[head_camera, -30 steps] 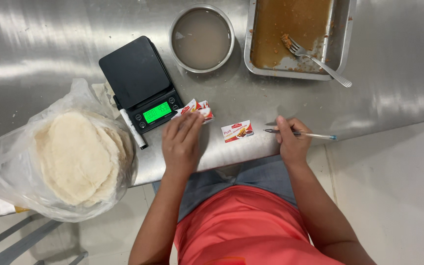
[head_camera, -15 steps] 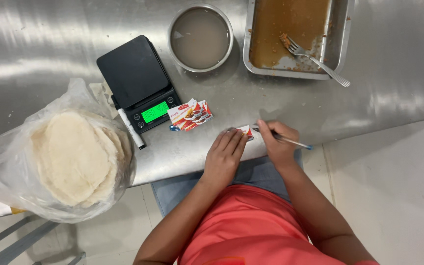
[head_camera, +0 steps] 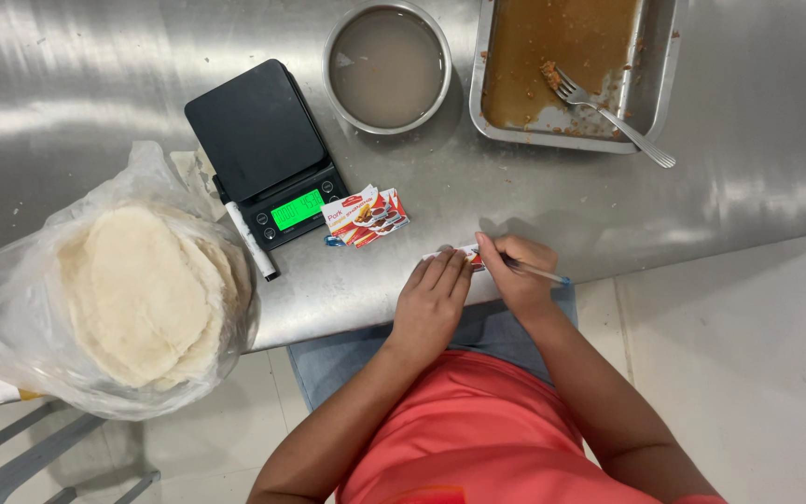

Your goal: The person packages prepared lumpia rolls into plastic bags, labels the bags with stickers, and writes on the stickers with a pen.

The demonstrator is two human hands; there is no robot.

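My left hand (head_camera: 433,297) lies flat, fingers together, pressing down a small red-and-white label card (head_camera: 460,254) at the near edge of the steel table (head_camera: 720,159). My right hand (head_camera: 515,273) grips a thin pen (head_camera: 538,273) with its tip on that card, which the hands mostly hide. A small stack of similar red-and-white label cards (head_camera: 367,216) lies just beyond my left hand, next to the scale.
A black digital scale (head_camera: 268,154) with a green lit display has a white marker (head_camera: 251,241) beside it. A clear bag of flat round dough sheets (head_camera: 132,289) sits at left. Farther back stand a bowl of cloudy liquid (head_camera: 388,65) and a greasy tray (head_camera: 566,61) holding a fork (head_camera: 613,117).
My left hand moved from the card stack by the scale to the single card near the table edge. My right hand shifted left with the pen onto that card.
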